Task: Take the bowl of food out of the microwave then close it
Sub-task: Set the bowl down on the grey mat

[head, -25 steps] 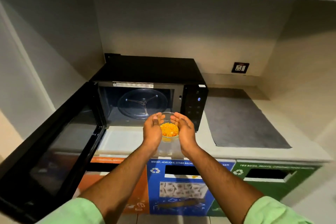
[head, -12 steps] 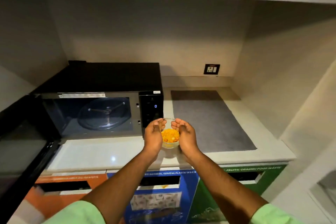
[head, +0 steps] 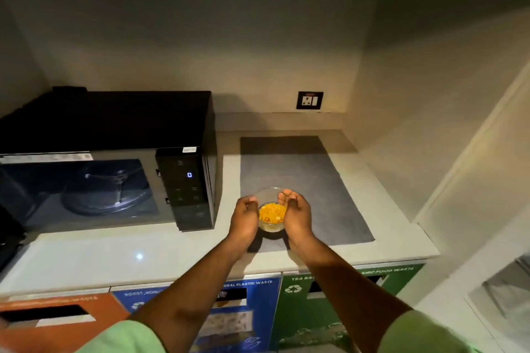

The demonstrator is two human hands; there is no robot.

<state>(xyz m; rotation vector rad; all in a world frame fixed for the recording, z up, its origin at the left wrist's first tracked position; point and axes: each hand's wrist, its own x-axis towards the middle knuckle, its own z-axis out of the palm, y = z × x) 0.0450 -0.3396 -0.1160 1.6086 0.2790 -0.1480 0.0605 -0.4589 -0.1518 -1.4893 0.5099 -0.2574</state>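
Note:
A small clear glass bowl (head: 272,215) of yellow-orange food is cupped between my left hand (head: 244,219) and my right hand (head: 296,216). I hold it low over the front left part of a grey mat (head: 315,180), and a dark shadow lies under it. Whether it touches the mat I cannot tell. The black microwave (head: 114,123) stands to the left with its cavity showing and its glass turntable (head: 106,190) bare. Its open door (head: 8,235) is only partly in view at the left edge.
The light counter (head: 129,261) runs along the front, with walls behind and at the right. A wall socket (head: 309,100) sits above the mat. Below the counter are orange (head: 57,321), blue (head: 243,309) and green (head: 304,309) waste bin fronts with slots.
Both hands carried the bowl from in front of the microwave rightward to the grey mat and lowered it. My view swung right, so the open door has slid almost out of view.

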